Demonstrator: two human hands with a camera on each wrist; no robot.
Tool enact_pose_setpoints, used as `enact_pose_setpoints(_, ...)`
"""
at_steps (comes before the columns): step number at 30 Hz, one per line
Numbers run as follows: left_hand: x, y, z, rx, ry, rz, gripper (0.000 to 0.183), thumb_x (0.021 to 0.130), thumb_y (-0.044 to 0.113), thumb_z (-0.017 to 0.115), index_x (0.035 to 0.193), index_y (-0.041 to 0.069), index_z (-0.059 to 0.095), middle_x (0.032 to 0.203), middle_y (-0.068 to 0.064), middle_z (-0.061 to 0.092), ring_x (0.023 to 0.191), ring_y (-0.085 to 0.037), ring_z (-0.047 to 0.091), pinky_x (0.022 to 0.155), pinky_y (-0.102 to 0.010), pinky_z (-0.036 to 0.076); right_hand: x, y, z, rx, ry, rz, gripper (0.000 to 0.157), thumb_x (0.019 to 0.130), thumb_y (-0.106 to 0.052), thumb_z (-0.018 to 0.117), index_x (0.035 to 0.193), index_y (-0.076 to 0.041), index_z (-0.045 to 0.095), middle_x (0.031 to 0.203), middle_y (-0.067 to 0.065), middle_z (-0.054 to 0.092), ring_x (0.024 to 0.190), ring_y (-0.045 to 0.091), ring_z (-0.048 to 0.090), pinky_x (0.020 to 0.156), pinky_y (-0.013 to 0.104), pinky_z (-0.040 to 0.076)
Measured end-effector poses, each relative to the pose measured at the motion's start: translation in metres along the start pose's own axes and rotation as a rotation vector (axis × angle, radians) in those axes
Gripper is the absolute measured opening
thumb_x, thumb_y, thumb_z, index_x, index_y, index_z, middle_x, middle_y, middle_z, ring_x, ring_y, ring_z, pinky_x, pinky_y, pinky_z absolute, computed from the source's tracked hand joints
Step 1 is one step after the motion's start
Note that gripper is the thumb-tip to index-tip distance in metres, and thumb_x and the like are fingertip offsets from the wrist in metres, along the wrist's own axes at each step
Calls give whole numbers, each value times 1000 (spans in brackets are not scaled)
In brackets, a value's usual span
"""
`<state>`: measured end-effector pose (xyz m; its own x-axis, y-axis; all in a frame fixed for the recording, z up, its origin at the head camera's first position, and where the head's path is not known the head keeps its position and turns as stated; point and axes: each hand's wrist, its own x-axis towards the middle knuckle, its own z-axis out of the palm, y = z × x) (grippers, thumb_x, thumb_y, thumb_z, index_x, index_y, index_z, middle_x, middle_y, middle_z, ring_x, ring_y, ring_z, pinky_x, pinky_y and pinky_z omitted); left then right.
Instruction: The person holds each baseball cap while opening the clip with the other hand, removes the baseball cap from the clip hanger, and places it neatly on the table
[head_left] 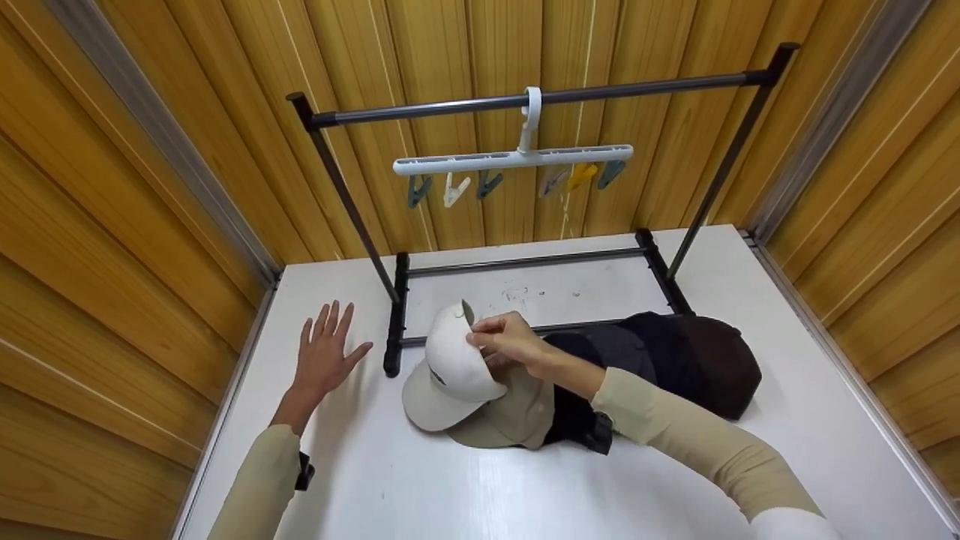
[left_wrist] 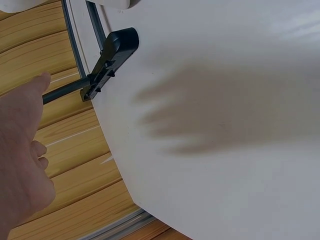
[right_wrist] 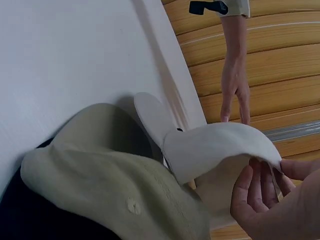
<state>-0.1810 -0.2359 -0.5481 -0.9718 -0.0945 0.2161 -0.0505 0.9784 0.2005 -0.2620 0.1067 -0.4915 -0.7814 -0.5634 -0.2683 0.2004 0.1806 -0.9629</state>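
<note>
My right hand (head_left: 517, 343) pinches the edge of a white baseball cap (head_left: 455, 352), thumb on the outside and fingers inside the crown. The cap is tilted, its brim pointing to the lower left. Right beside it lies a beige cap (head_left: 517, 409), also seen in the right wrist view as a khaki crown (right_wrist: 120, 185). My left hand (head_left: 326, 356) hovers over the white table at the left with fingers spread, holding nothing; its shadow falls on the tabletop in the left wrist view.
Dark caps and a brown cap (head_left: 720, 364) lie in a row to the right. Behind stands a dark metal rack (head_left: 450, 106) with a light-blue hanger (head_left: 517, 159) carrying several clips. The white table (head_left: 420, 487) is bounded by wood-look walls (head_left: 112, 225).
</note>
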Motion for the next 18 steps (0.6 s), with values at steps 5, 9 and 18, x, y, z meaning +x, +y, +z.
enact_pose_setpoints(5,0,2,2,-14,24,7,81,97,42,67,158,3,34,164,-28,30,154,-46,24,123,-65,16,-2,-3,1,-20,-50,-6,20,95,-11,71,109,3,72,83,-2,70,68,9,68,61,24,60)
enact_pose_setpoints(9,2,3,3,-12,28,13,80,97,42,66,158,3,34,164,-28,29,154,-45,24,123,-65,16,-4,-2,7,0,-118,14,24,96,-10,68,114,6,67,89,4,72,69,13,72,66,29,63)
enact_pose_setpoints(18,-1,1,6,8,9,-5,82,97,45,66,159,3,33,164,-27,30,155,-45,23,124,-65,16,-13,11,-4,-199,-146,13,18,96,-14,68,94,2,76,77,14,76,59,17,74,53,28,60)
